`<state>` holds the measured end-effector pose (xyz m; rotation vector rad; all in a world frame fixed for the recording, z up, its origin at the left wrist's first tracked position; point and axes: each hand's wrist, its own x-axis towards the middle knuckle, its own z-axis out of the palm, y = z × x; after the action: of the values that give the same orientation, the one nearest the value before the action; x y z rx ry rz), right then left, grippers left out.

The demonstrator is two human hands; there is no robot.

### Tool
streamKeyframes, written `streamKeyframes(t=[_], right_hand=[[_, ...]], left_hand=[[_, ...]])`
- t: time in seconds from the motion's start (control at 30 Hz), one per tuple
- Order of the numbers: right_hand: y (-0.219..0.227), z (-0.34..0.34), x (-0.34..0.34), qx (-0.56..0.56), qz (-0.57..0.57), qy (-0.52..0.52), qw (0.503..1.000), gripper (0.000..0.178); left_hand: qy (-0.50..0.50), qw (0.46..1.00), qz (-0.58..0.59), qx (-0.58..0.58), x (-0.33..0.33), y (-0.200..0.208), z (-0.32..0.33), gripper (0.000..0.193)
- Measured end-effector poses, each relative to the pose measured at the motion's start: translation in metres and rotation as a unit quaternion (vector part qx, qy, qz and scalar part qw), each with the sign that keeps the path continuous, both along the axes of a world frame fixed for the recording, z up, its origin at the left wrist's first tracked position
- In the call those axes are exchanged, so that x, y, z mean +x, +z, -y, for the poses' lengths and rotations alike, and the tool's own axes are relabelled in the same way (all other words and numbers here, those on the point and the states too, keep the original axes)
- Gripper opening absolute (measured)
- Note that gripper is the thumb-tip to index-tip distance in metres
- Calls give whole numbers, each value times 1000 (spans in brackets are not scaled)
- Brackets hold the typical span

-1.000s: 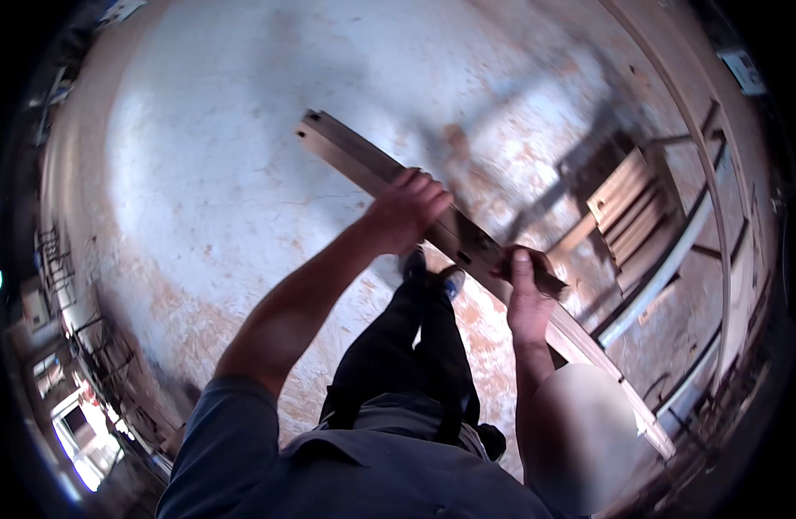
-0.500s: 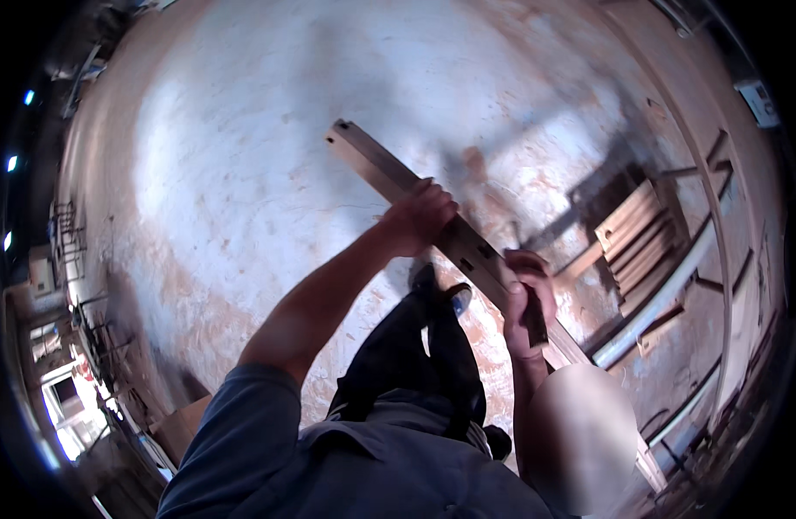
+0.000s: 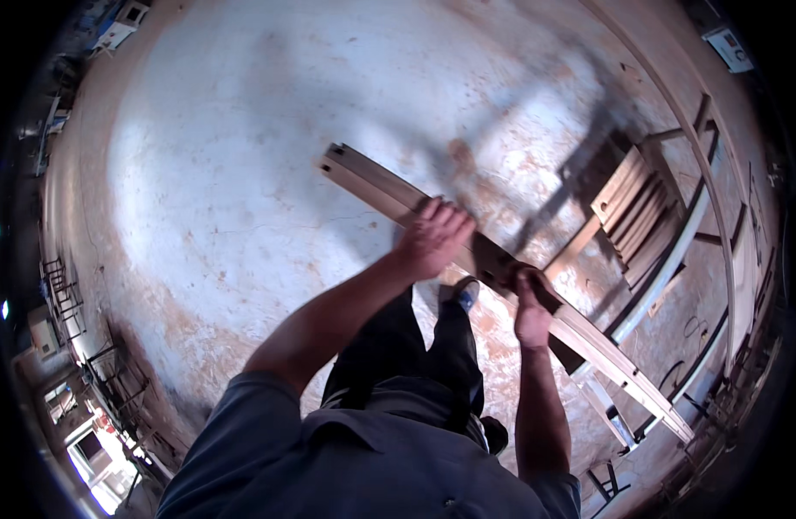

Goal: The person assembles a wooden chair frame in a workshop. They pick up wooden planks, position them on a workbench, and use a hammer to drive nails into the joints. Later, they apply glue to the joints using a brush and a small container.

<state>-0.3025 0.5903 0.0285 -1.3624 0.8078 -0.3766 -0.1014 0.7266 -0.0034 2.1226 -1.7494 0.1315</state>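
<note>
A brown wooden beam [image 3: 372, 184] with dark notches cut near its far-left end slants across in front of me, above the floor. A lengthwise line runs along it; I cannot tell whether it is one piece or two side by side. Across its middle my left hand [image 3: 434, 235] is closed, back of the hand upward. My right hand [image 3: 529, 304] grips it nearer its right end, thumb on top and most fingers hidden. Just beyond that hand lie long pale wooden lengths [image 3: 623, 359], partly overlapped by the beam's end.
To the right, several wooden slats [image 3: 636, 212] are stacked on a support. A curved-looking metal rail [image 3: 666, 272] runs beside them, and a frame leg [image 3: 607, 402] stands under the pale lengths. The worn, patchy floor [image 3: 216, 147] spreads ahead. Metal racks [image 3: 65, 298] line the far left.
The beam has swung to a flatter slant, its right end now over the pale lengths. My right hand has turned with it, its forearm straighter. The view has shifted somewhat.
</note>
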Motion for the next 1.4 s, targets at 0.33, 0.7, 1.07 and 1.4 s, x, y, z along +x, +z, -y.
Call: streamKeyframes(t=[0.33, 0.7, 1.07, 1.4], right_hand=[[49, -9, -2, 257, 277, -163, 912, 22], [65, -50, -71, 152, 34, -284, 946, 33], [72, -128, -186, 151, -53, -459, 874, 39], [49, -183, -292, 160, -44, -491, 855, 37]], left_hand=[[17, 996, 55, 61, 9, 6, -8, 34], [-104, 953, -218, 182, 49, 36, 22, 55], [-247, 941, -180, 147, -14, -2, 90, 7], [-295, 900, 106, 303, -14, 33, 109, 10]])
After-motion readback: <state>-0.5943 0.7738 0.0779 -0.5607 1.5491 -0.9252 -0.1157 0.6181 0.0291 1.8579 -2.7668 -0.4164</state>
